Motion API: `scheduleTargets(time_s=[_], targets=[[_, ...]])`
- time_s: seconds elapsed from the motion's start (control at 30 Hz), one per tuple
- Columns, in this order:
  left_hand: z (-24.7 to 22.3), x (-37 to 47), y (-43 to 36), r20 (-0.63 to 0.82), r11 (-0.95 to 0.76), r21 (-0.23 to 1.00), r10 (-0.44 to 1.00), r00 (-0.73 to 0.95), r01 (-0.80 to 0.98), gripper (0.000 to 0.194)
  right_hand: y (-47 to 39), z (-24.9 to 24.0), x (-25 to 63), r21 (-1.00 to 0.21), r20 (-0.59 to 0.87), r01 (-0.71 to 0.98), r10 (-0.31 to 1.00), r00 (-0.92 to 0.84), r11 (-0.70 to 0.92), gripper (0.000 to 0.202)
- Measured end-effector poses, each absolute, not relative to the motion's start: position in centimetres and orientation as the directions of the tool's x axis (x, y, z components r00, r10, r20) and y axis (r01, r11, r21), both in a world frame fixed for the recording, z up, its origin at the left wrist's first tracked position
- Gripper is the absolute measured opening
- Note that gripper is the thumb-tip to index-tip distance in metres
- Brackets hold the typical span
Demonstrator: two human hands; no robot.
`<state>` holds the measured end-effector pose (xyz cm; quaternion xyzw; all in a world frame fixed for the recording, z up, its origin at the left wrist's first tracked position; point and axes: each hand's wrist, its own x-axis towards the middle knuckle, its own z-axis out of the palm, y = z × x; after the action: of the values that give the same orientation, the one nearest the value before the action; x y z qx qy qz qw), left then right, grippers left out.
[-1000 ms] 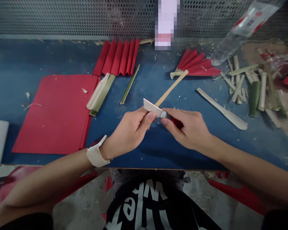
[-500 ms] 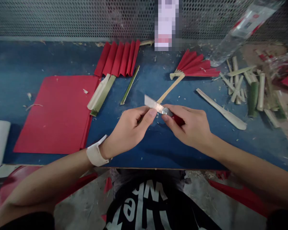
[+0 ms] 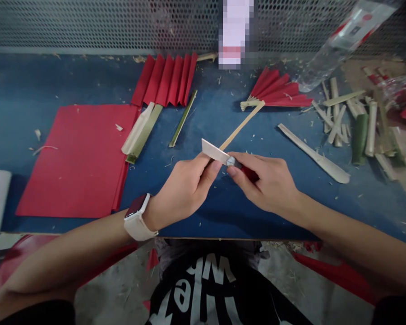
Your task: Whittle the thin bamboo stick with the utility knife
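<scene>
My right hand [image 3: 265, 178] is closed round the red handle of a utility knife [image 3: 214, 152], whose broad blade points left. Between the thumb and fingers of my left hand [image 3: 187, 185] is the near end of a thin bamboo strip [image 3: 245, 124], partly hidden by the blade and fingers. The strip slants up and away to the right, its far end near a pleated red paper fan [image 3: 279, 90]. The blade lies across the strip, close to my left thumb. A pale carved bamboo piece [image 3: 313, 153] rests to the right of my right hand.
Red paper sheets [image 3: 74, 162] are stacked on the left of the blue table [image 3: 23, 81]. Folded red paper [image 3: 165, 81] and split bamboo pieces [image 3: 144, 133] lie behind. Cut bamboo [image 3: 359, 137] is heaped at the right, below a clear plastic wrapper [image 3: 338, 49].
The knife has turned in my right hand, so its blade shows a different, paler face. My left wrist has rolled, bringing the watch face into view. The strip's far end has shifted slightly up and right.
</scene>
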<state>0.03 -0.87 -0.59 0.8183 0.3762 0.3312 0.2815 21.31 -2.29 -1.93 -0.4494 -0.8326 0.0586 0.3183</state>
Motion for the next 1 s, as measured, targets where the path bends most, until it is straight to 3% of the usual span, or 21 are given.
scheduleTargets(time_s=[0.6, 0.87, 1.0], targets=[[-0.83, -0.01, -0.48, 0.408, -0.604, 0.611, 0.794, 0.450, 0.512, 0.038, -2.48, -2.43, 20.87, -0.408, 0.522, 0.731, 0.797, -0.304, 0.546, 0.028], [-0.43, 0.00, -0.12, 0.374, -0.576, 0.646, 0.811, 0.450, 0.501, 0.046, -2.41, -2.03, 20.76, -0.404, 0.547, 0.760, 0.800, -0.246, 0.509, 0.024], [-0.03, 0.08, -0.40, 0.329, -0.541, 0.677, 0.829, 0.452, 0.499, 0.040, -2.45, -2.08, 20.71, -0.398, 0.554, 0.766, 0.797, -0.238, 0.505, 0.025]])
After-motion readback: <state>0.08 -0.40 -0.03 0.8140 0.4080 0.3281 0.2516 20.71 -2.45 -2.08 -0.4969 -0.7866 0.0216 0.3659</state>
